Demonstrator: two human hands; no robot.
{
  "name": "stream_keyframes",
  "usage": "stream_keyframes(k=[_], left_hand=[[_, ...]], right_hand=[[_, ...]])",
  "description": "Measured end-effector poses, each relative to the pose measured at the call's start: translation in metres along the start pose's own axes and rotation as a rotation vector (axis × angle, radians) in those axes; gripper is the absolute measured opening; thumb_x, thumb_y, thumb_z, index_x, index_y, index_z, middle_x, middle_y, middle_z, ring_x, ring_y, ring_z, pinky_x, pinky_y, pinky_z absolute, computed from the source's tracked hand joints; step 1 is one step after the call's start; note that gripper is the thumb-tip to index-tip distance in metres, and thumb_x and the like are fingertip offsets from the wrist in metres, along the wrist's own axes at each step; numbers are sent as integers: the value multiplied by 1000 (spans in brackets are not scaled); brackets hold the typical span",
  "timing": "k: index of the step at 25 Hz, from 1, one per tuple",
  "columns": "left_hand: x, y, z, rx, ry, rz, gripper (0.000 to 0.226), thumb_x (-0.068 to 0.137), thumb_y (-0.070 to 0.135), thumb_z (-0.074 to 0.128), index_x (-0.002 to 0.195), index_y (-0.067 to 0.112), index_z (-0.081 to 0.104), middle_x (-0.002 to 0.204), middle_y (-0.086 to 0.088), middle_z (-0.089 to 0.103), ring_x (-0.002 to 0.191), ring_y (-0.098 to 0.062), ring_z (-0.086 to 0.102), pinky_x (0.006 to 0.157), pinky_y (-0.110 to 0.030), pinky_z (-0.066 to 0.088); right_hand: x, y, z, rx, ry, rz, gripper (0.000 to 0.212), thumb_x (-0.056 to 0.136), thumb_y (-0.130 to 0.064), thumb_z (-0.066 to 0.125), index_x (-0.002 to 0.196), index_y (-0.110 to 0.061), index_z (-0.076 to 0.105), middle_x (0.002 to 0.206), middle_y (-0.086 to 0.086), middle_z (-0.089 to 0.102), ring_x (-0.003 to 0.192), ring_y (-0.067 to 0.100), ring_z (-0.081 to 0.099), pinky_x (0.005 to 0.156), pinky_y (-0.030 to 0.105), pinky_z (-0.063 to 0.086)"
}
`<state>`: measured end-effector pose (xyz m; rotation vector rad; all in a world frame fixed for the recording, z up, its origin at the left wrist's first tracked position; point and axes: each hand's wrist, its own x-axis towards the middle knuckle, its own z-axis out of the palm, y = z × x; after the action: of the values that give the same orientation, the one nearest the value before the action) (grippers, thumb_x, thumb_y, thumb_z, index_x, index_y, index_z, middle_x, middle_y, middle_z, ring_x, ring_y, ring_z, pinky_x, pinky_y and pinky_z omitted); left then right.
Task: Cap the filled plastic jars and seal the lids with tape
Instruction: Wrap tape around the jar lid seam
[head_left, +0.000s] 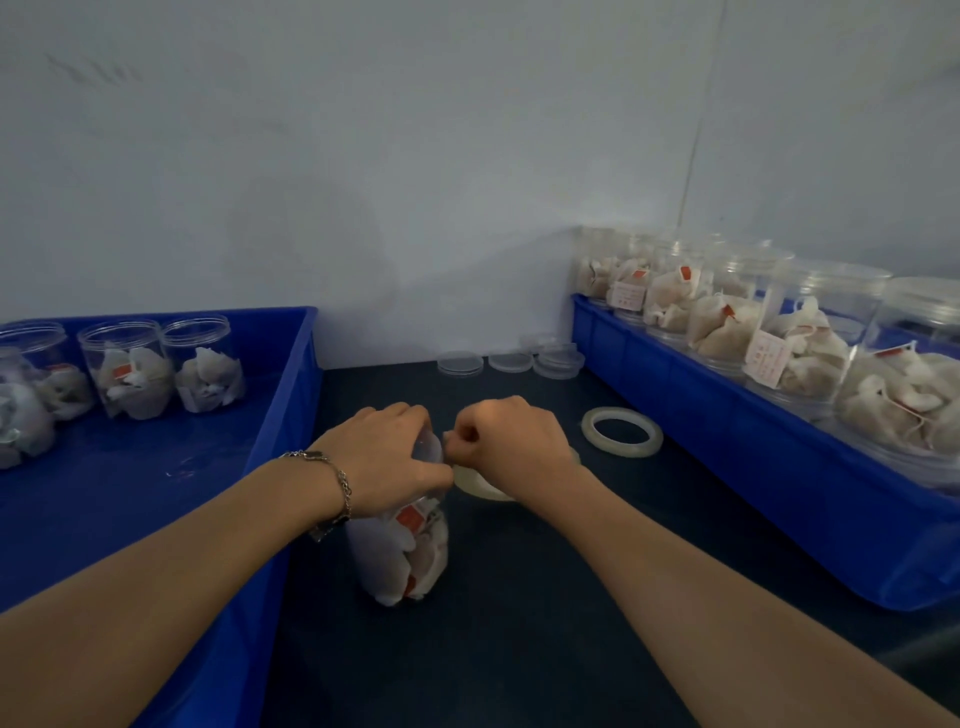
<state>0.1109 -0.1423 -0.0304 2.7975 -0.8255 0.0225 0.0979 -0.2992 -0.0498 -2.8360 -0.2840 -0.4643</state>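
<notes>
The dark worktop (519, 623) forms a lane between 2 blue plastic crates (280, 415) (727, 441). The clear, filled plastic jar (402, 556) stands mid-lane. The left hand (382, 457) grips its lid. The right hand (511, 441) is closed, pinching at the lid edge. A translucent tape roll (622, 431) lies just beside the right crate.

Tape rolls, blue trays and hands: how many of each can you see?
Tape rolls: 2, the second partly hidden by a hand.
Blue trays: 2.
Hands: 2, left hand gripping a jar, right hand pinched shut.
Total: 6.
</notes>
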Motion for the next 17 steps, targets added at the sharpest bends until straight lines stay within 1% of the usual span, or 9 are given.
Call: stream_keyframes(k=[2, 5, 8, 11, 13, 14, 15, 16, 17], left_hand=[[1, -3, 0, 29, 16, 8, 37, 79, 52, 57, 102, 25, 47, 95, 8, 45, 85, -10, 45, 70, -25, 40], [3, -6, 2, 31, 36, 16, 36, 79, 53, 56, 101, 27, 46, 95, 8, 45, 85, -9, 45, 67, -23, 39], [4, -5, -1, 33, 25, 11, 35, 80, 51, 57, 103, 27, 45, 96, 9, 44, 86, -8, 43, 65, -22, 36], [-5, 0, -9, 16, 26, 23, 35, 79, 49, 59, 102, 26, 46, 98, 8, 45, 88, -9, 45, 70, -24, 41], [-15, 18, -9, -125, -41, 104, 38, 71, 53, 61, 98, 29, 51, 98, 9, 50, 88, -8, 51, 76, -28, 49], [-20, 29, -9, -227, -84, 153, 40, 65, 54, 59, 96, 30, 53, 97, 10, 53, 88, -8, 54, 78, -32, 52], [-23, 35, -10, -275, -93, 182, 42, 62, 54, 57, 96, 30, 54, 96, 10, 54, 89, -9, 55, 79, -35, 54], [-24, 38, -10, -265, -42, 189, 42, 62, 55, 56, 96, 29, 53, 96, 11, 53, 90, -10, 54, 80, -35, 53], [-20, 36, -13, -191, 44, 192, 41, 64, 55, 57, 96, 30, 52, 96, 13, 51, 91, -9, 50, 80, -33, 51]], right_hand=[[5, -2, 2, -10, -27, 11, 40, 91, -34, 51, 55, -24, 37, 57, -5, 43, 52, 14, 41, 50, 27, 28], [12, -2, 0, -31, -70, 9, 36, 91, -32, 50, 58, -23, 39, 63, -2, 47, 60, 18, 47, 56, 30, 36], [16, -1, 3, -42, -55, -15, 36, 92, -32, 48, 58, -24, 37, 62, -3, 46, 61, 19, 48, 54, 30, 33], [22, 2, 12, -24, -24, -31, 35, 92, -31, 48, 59, -23, 39, 63, -4, 47, 63, 19, 51, 55, 30, 33], [32, 22, 3, 0, -14, 98, 30, 92, -31, 49, 63, -22, 45, 69, -2, 53, 71, 21, 56, 61, 31, 37], [35, 35, -4, 6, -38, 173, 30, 94, -32, 48, 65, -22, 46, 72, -1, 54, 75, 21, 58, 63, 31, 38], [36, 43, -4, -4, -67, 203, 31, 95, -34, 46, 67, -23, 46, 74, -2, 54, 76, 21, 58, 63, 31, 38], [34, 47, 0, -72, -77, 168, 30, 97, -37, 42, 70, -23, 48, 76, -3, 53, 77, 20, 58, 61, 31, 37], [31, 49, 9, -154, -55, 108, 28, 98, -39, 39, 80, -24, 53, 81, -4, 53, 78, 19, 59, 59, 29, 36]])
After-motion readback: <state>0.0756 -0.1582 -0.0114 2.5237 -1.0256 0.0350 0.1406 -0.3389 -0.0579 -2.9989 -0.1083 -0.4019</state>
